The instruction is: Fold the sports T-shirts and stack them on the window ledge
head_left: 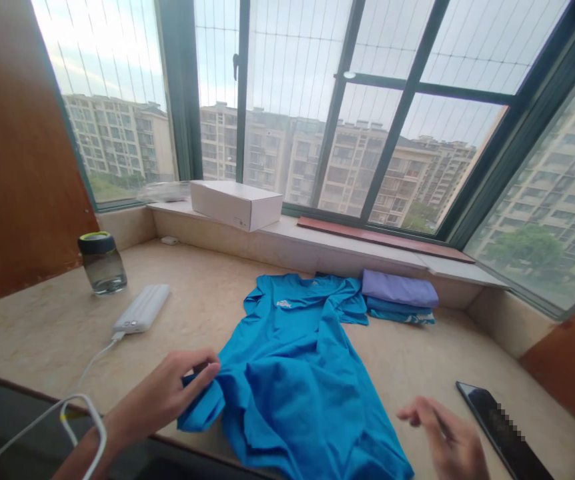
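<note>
A bright blue T-shirt lies spread on the beige stone ledge, with its collar towards the window and its hem hanging over the near edge. My left hand pinches the shirt's left side near a bunched fold. To the right of the shirt my right hand hovers just above the ledge, fingers loosely curled and apart, holding nothing.
Folded purple and blue clothes are stacked at the back right. A black phone lies at the right. A white power bank with a white cable, a dark-lidded jar and a white box stand to the left.
</note>
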Tool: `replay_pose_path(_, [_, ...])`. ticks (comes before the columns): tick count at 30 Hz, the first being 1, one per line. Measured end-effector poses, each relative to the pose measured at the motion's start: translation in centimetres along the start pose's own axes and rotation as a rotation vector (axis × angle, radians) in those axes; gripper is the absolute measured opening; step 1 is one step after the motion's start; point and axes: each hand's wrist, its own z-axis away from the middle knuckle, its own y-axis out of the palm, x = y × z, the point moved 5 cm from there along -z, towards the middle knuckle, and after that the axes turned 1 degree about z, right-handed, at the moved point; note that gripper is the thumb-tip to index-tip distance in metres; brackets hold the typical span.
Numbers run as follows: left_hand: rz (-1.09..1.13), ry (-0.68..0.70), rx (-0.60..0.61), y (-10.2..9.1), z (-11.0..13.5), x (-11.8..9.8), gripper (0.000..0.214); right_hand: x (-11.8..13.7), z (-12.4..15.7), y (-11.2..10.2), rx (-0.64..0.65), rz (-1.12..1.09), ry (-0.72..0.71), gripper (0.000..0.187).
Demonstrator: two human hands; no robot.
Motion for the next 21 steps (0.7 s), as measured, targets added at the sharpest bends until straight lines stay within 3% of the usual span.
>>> replay_pose_path(2, [-0.050, 0.013, 0.084, 1.0, -1.6, -0.6, 0.039, 1.5, -2.4, 3.0, 0.162, 0.017, -0.033, 0.048])
replay_pose_path(5, [-0.135, 0.056, 0.015, 3.6, -5.3, -0.8, 0.037, 3.1, -5.0, 7.5, 0.369, 0.128, -0.182, 0.051])
replay_pose_path(7, [-0.211, 0.095, 0.017, 6.0, -7.8, -0.2, 0.035, 3.3, -5.4, 10.0, 0.516, 0.217, -0.239, 0.054])
replay_pose_path(9, [-0.295, 0.092, 0.093, 8.2, -9.3, 1.1, 0.043, 3.1, -4.7, 11.2, 0.615, 0.311, -0.246, 0.054])
replay_pose_path(12, [-0.351, 0.050, 0.153, 9.5, -9.2, 3.5, 0.052, 2.2, -2.3, 10.3, 0.649, 0.432, -0.240, 0.051])
replay_pose_path(15, [-0.359, 0.068, 0.152, 8.9, -6.9, 5.0, 0.052, 1.3, 0.8, 8.0, 0.608, 0.490, -0.299, 0.045])
replay_pose_path(17, [-0.363, 0.078, 0.147, 8.1, -5.6, 5.1, 0.051, 1.1, 1.9, 6.5, 0.509, 0.492, -0.326, 0.033])
replay_pose_path(19, [-0.397, 0.053, 0.135, 7.3, -5.5, 4.6, 0.050, 1.2, 1.3, 5.4, 0.373, 0.457, -0.316, 0.033])
replay_pose_path(21, [-0.450, 0.033, 0.114, 6.9, -7.0, 3.4, 0.050, 1.3, -1.0, 5.1, 0.257, 0.403, -0.299, 0.036])
